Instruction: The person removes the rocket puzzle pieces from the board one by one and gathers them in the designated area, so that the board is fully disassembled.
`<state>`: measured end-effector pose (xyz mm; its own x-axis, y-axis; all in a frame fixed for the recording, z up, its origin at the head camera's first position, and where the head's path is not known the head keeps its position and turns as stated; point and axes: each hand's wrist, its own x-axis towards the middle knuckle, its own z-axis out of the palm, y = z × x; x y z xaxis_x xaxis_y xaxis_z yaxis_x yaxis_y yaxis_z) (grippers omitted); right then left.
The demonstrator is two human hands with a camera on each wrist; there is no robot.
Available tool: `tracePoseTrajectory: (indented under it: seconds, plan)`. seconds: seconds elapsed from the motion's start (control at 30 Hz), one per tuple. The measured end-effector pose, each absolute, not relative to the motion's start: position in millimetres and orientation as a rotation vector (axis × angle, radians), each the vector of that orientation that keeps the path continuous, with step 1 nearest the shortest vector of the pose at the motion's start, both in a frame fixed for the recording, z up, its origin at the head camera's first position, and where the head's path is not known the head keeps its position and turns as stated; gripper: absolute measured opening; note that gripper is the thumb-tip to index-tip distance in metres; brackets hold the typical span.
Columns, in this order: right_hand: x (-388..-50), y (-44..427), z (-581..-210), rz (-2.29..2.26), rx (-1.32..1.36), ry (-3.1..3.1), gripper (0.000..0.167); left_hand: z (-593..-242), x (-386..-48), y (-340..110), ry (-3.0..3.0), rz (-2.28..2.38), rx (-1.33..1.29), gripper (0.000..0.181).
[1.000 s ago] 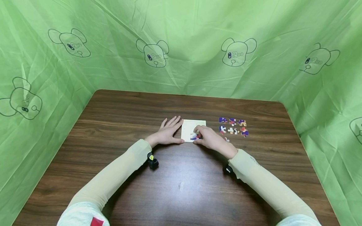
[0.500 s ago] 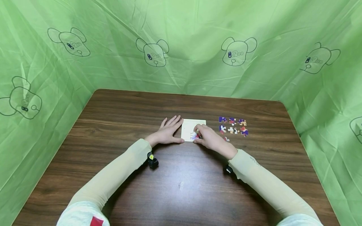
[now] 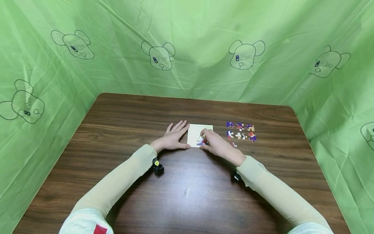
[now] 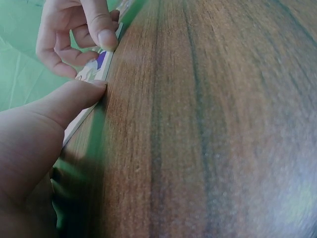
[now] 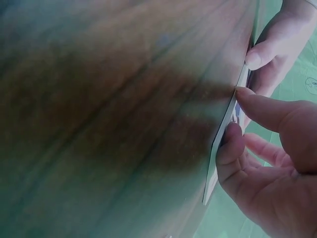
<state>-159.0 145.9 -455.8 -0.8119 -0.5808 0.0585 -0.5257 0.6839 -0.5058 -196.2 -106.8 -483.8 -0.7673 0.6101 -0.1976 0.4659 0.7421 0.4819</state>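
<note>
A pale square puzzle board [image 3: 193,131] lies on the table, with joined white, purple and red jigsaw pieces [image 3: 200,141] in its near part. My left hand [image 3: 171,139] rests spread at the board's left side, thumb at the near left corner and forefinger along the left edge. Over the board's near right part, my right hand [image 3: 217,143] has curled fingers that appear to pinch a puzzle piece, mostly hidden beneath them. In the left wrist view, a purple and white patch of puzzle [image 4: 100,60] shows under the right fingers. The right wrist view shows the board's edge [image 5: 211,186] below both hands.
To the right of the board, several loose jigsaw pieces [image 3: 240,135] lie in rough rows. One loose piece [image 3: 233,145] sits close to the right wrist. Green cloth [image 3: 201,65] with bear drawings surrounds the brown wooden table [image 3: 146,110].
Under the right fingers, the puzzle area has shifted slightly, and more of the white and purple picture shows now. Both hands stay almost where they were.
</note>
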Motion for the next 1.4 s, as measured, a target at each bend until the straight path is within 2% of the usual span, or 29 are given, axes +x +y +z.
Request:
tracePoseTrajectory:
  seconds: [0.83,1.07,1.4]
  plan:
    - [-163.5,147.7,-459.9,-0.802,-0.874,2.816,0.032,-485.7,-196.9,-105.6,2.62,0.559,0.832,0.105]
    - [-164.2,149.4,-459.1,-0.773,-0.89,2.796,0.034,-484.6,-196.4,-105.1,2.62,0.556,0.832,0.105]
    - [-161.5,153.9,-456.9,-0.767,-0.874,2.832,0.047,-483.1,-195.4,-105.4,2.616,0.572,0.82,0.105]
